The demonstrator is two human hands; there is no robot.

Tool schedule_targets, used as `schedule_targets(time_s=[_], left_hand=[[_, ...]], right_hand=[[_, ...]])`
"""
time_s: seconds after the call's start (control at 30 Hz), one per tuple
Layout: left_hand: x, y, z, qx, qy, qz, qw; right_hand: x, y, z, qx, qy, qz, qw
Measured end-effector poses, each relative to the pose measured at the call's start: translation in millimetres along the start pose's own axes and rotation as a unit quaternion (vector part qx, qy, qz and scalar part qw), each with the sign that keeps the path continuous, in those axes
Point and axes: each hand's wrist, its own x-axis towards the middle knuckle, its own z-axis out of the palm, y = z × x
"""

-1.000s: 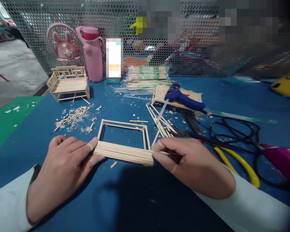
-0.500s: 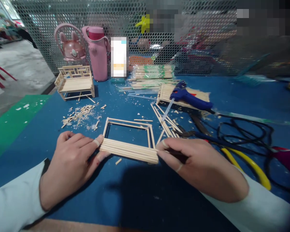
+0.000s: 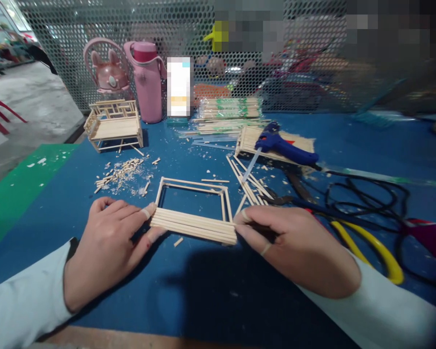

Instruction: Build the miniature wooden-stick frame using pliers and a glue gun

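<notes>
A small rectangular frame of thin wooden sticks (image 3: 194, 226) lies on the blue table before me. Several sticks cover its near part side by side, while the far part is an open rectangle. My left hand (image 3: 112, 242) pinches the frame's left end between thumb and forefinger. At the right end, the thumb and forefinger of my right hand (image 3: 298, 249) close on the tip of the near sticks. Tape or bands wrap some fingertips. Loose sticks (image 3: 249, 182) lie just beyond my right hand.
A blue glue gun (image 3: 287, 148) rests on a stick panel at the back right, its black cord (image 3: 366, 194) coiled nearby. Yellow-handled pliers (image 3: 370, 247) lie beside my right wrist. Stick offcuts (image 3: 119, 174), a miniature stick bench (image 3: 114, 127) and a pink bottle (image 3: 147, 82) stand left.
My right hand has shifted very slightly left and up at the frame's right end. Both hands keep their grip, and the frame stays nearly in place.
</notes>
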Motion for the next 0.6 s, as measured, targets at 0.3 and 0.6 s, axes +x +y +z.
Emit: schedule_targets(time_s=[0.3, 0.6], left_hand=[[0, -1, 6.1, -0.039, -0.023, -0.06, 0.997], [26, 40, -14.8, 0.009, 0.163, 0.059, 0.985]], right_hand=[[1, 1, -5, -0.019, 0.009, -0.017, 1.0], [0, -3, -4, -0.13, 0.125, -0.144, 0.973]])
